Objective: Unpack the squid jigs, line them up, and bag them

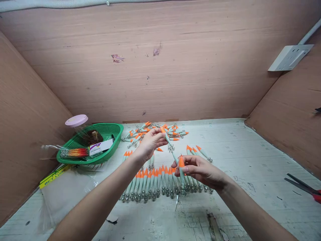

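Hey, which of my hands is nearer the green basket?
Left. Your left hand is to the right of the basket; your right hand is farther right and closer to you.

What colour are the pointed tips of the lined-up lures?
The pointed tips are bright orange, clearest in the head view.

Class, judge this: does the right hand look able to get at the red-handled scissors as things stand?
Probably yes: only thin dark scraps seem to lie between the right hand and the scissors, though it holds an orange-tipped squid jig.
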`<state>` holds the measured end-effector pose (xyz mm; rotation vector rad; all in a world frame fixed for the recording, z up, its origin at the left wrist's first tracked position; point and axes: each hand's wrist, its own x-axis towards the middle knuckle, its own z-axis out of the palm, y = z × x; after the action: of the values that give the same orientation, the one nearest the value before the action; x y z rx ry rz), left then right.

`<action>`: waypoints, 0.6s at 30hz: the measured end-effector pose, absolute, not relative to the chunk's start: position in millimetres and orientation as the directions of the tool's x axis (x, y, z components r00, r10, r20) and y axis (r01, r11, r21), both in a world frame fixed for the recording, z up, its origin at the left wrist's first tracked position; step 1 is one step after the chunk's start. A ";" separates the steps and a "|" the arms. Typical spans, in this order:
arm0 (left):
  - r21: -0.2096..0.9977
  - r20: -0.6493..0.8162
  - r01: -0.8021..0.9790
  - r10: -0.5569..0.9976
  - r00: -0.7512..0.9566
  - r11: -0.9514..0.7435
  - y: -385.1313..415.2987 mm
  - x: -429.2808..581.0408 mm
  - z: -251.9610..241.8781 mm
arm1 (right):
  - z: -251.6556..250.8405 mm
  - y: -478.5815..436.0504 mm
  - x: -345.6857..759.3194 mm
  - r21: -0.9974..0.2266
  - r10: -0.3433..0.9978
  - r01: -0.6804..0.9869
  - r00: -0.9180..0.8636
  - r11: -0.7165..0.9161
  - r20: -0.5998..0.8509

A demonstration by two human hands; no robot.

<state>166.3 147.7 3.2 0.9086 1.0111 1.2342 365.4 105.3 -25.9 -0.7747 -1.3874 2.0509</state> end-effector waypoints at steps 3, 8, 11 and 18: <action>0.945 -0.133 -0.290 0.988 0.074 0.149 143.1 167.3 4.9 | -19.3 99.4 366.9 -0.926 0.721 -0.176 -0.680 -0.335 -0.131; 0.984 -0.171 -0.034 0.984 0.059 0.173 150.0 176.7 -4.0 | -13.6 101.9 387.5 -0.931 0.824 -0.235 -0.556 -0.281 -0.108; 0.954 -0.213 0.221 0.977 0.022 0.203 166.8 197.6 -28.5 | -14.8 106.5 402.8 -0.929 0.905 -0.245 -0.392 -0.277 -0.166; 0.879 -0.169 0.444 0.984 -0.052 0.174 199.8 250.4 -76.5 | -16.8 98.0 423.7 -0.935 0.931 -0.227 -0.308 -0.274 -0.198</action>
<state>250.4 199.8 -76.5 1.3900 1.6279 0.8268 423.7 98.0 -16.8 -1.0253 -1.0763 1.7150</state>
